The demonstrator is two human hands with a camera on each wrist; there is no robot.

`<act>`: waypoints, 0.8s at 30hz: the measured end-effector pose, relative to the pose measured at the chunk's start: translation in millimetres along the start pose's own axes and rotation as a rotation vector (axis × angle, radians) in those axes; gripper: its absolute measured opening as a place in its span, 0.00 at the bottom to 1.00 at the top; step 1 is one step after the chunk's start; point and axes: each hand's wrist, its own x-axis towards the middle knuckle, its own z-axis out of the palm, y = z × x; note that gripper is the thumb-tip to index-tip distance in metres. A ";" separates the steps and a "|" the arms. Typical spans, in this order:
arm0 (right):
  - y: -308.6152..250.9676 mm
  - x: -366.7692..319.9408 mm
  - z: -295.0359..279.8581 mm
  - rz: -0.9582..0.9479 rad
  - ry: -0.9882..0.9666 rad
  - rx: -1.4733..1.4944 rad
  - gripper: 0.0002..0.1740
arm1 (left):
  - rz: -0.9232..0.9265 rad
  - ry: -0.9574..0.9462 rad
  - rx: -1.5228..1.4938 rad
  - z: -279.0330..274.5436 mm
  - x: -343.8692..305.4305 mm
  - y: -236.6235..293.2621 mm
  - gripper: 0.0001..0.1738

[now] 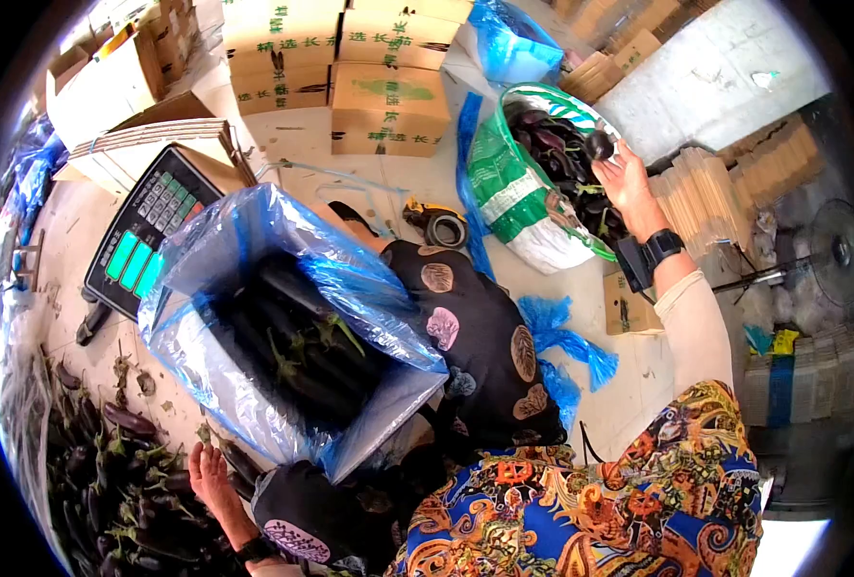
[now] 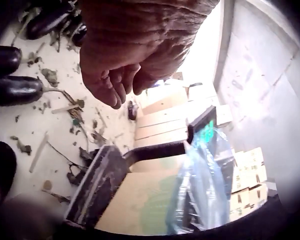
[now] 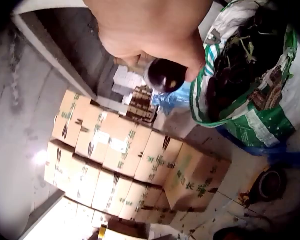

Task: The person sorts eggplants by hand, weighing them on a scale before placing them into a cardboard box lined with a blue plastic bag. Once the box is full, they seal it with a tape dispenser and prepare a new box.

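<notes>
My right hand (image 1: 629, 192) is at the rim of a green and white woven sack (image 1: 496, 163) and grips a dark, glossy eggplant (image 1: 599, 146) between thumb and fingers. The right wrist view shows the rounded end of that eggplant (image 3: 166, 77) below the palm. More eggplants (image 1: 547, 139) fill the sack. Beside a loose eggplant pile (image 1: 129, 510), my left hand (image 1: 217, 486) holds nothing; its fingers hang loosely curled in the left wrist view. Between the hands stands a box lined with clear blue plastic (image 1: 182, 356), with long eggplants (image 1: 292, 337) laid inside.
A scale with a lit display (image 1: 138, 255) stands behind the lined box. Stacked printed cartons (image 1: 388, 106) are at the back. A tape roll (image 1: 444, 229) and blue plastic strips (image 1: 566, 337) lie on the floor near the sack. At the right is a fan (image 1: 838, 248).
</notes>
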 end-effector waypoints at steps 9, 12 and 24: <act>39.2 -214.6 180.2 -0.036 -1.094 -0.882 0.20 | -0.236 0.526 0.069 -48.8 -59.7 -43.8 0.15; 50.2 -269.4 218.0 -0.058 -1.421 -1.044 0.21 | -0.245 0.580 0.236 -60.1 -70.9 -76.3 0.15; 109.2 -345.5 276.4 -0.024 -1.813 -1.264 0.18 | -0.182 0.416 1.049 22.4 -18.9 -77.9 0.24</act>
